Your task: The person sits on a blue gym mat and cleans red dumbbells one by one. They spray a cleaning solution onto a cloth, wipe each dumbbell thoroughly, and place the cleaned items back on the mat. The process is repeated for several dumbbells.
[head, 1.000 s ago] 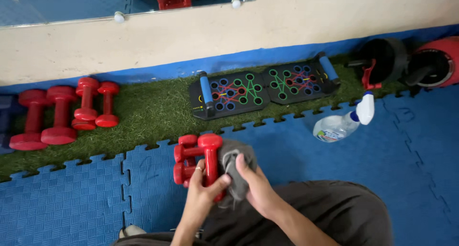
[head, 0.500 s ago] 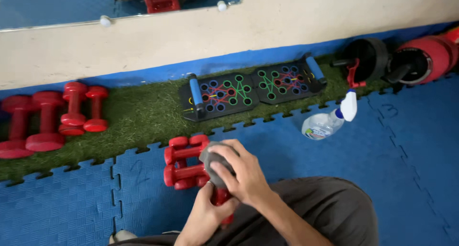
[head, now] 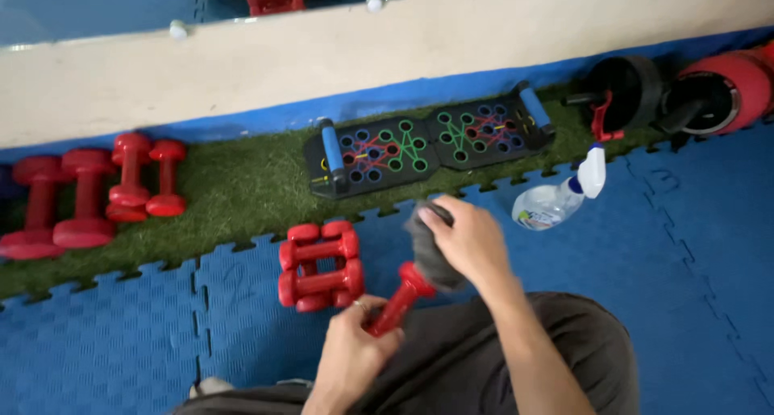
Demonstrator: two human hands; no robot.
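The left hand grips a small red dumbbell over the lap; the right hand presses a grey cloth around its far head. Two red dumbbells wait nearby on the blue foam floor mat.

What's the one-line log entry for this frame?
left hand: grips red dumbbell | right hand: presses grey cloth on dumbbell end | spray bottle: lying on mat

Both forearms bare from wrist to the bottom frame edge; no sleeves in view. Left hand carries a thin ring on one finger, pale metal, detail too small to tell. Right hand bare, no ring or watch seen. Legs covered by dark grey-brown trousers, plain soft fabric, loosely creased. No gloves, no wristbands.
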